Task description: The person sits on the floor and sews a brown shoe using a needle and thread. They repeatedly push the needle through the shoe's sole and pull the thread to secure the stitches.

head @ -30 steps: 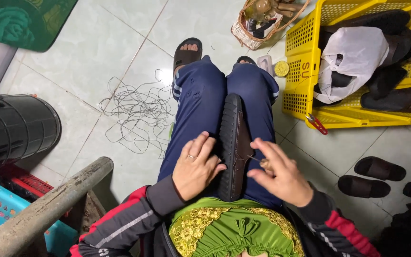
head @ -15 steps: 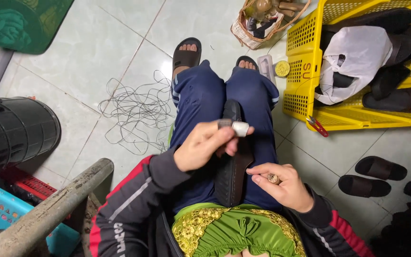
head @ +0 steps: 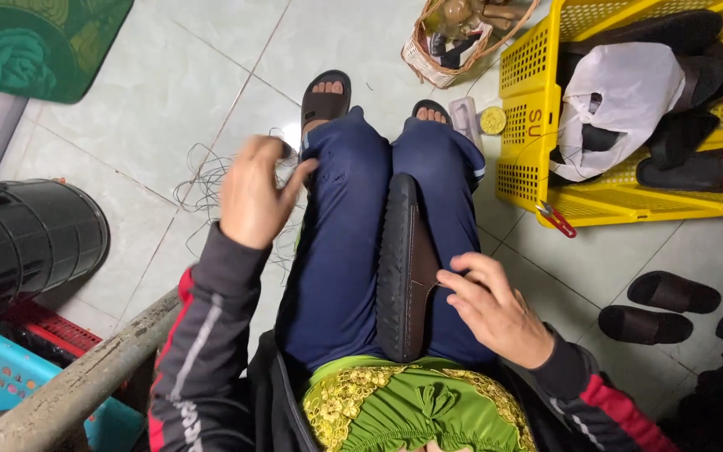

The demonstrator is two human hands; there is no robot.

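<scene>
- The work in hand looks like stitching or finishing on the dark brown leather-like sandal with the black ribbed sole, which lies lengthwise on the lap, propped on its edge between the thighs of the navy trousers.
- The right hand rests against the sandal's near right side, fingers loosely curled and fingertips touching the strap edge, steadying it rather than gripping it.
- The left hand is raised out to the left, above the tangle of thin thread on the pale tiled floor. Its fingers are drawn together as if pinching something small, though blur keeps me from telling what, if anything, it holds.
- My judgement: this is a pull-through stroke, and the next move calls for bringing the left hand to the sandal while the right keeps it from tipping.
- To the far right stands a yellow perforated plastic crate holding more dark sandals and a white plastic bag.
</scene>
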